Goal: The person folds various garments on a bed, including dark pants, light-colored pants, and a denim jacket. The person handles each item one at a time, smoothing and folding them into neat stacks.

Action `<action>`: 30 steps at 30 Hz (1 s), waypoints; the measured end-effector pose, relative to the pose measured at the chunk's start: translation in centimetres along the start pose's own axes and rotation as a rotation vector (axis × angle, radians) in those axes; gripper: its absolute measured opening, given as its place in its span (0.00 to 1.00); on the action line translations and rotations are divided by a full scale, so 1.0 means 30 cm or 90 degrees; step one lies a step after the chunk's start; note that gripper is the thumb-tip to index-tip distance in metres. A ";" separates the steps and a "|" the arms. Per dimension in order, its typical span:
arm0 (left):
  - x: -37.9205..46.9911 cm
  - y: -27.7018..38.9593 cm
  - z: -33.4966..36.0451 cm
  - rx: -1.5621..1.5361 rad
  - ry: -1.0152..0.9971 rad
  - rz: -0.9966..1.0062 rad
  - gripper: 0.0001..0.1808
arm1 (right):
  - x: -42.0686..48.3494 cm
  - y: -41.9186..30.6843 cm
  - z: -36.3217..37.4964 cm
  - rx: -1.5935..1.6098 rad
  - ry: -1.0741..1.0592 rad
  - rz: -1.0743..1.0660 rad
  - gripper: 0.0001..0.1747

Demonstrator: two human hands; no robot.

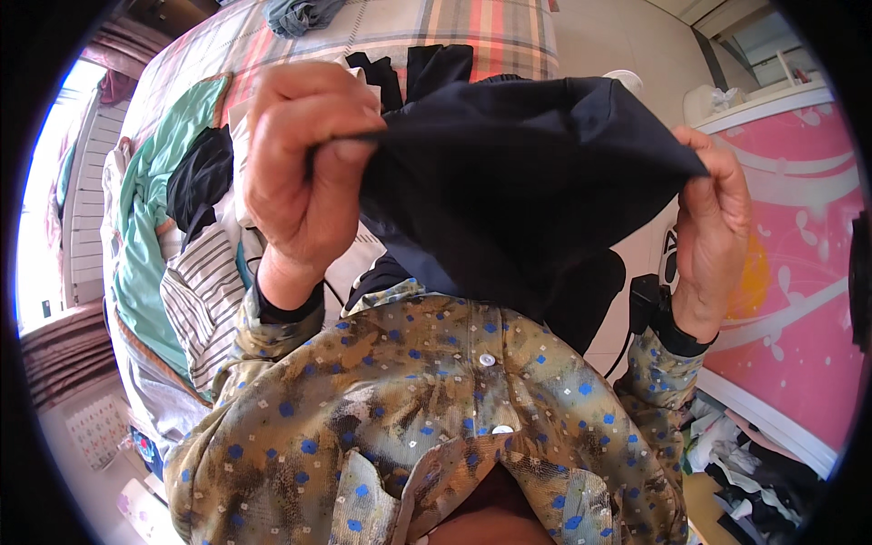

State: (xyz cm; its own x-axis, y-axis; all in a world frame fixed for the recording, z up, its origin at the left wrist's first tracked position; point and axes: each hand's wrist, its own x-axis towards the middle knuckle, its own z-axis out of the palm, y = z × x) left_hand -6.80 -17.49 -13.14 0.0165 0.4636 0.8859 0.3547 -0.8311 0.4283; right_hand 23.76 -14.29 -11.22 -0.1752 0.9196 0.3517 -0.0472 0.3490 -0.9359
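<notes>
A dark navy or black cloth garment [504,184] is stretched between my two hands in front of my chest; its exact kind cannot be told. My left hand [306,157] pinches one edge between thumb and fingers. At the opposite corner, my right hand [715,204] holds the cloth with thumb and fingertips. The fabric sags between the hands and hides part of the bed and my lap. A black device with a cable [647,303] is strapped near my right wrist.
A bed with a plaid cover [381,27] lies ahead, bearing folded black clothes [439,68] and blue denim [300,15]. On the left are a mint-green cloth [153,177], a black garment [201,177] and a striped garment [204,293]. A pink patterned panel [797,204] stands right, with heaped clothes [749,477] below.
</notes>
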 end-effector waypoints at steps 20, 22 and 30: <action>-0.290 -0.098 0.232 0.118 -0.492 -0.434 0.15 | -0.091 0.228 0.091 -0.454 -0.360 -0.085 0.11; -0.352 -0.099 0.270 0.153 -0.544 -0.417 0.20 | -0.107 0.270 0.121 -0.508 -0.415 -0.103 0.13; -0.392 -0.143 0.266 0.105 -0.380 -0.525 0.09 | -0.104 0.302 0.106 -0.542 -0.204 -0.088 0.05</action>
State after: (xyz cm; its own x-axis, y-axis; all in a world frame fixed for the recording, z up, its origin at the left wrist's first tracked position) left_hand -1.05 -16.92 -26.82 0.1556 0.9849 0.0758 0.5898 -0.1542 0.7927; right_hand 20.77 -14.56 -20.84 -0.4922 0.8097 0.3195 0.6291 0.5846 -0.5123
